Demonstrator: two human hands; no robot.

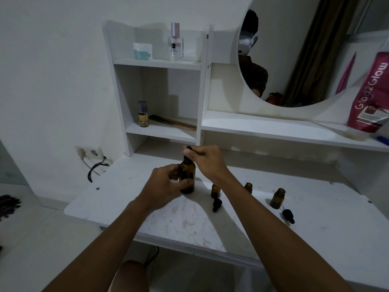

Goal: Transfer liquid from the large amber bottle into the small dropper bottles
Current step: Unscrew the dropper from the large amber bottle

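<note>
Left hand [164, 184] grips the body of the large amber bottle [188, 180], which stands upright on the white tabletop [126, 197], while the right hand [205, 160] pinches its black dropper top [188, 149] from above. The one large bottle is dark brown glass. To its right stand three small dropper bottles [277, 198], one partly hidden behind the right forearm. Two black dropper caps [288, 216] lie beside them.

Left hand [166, 184], right hand [207, 160] on amber bottle [189, 171]
</note>
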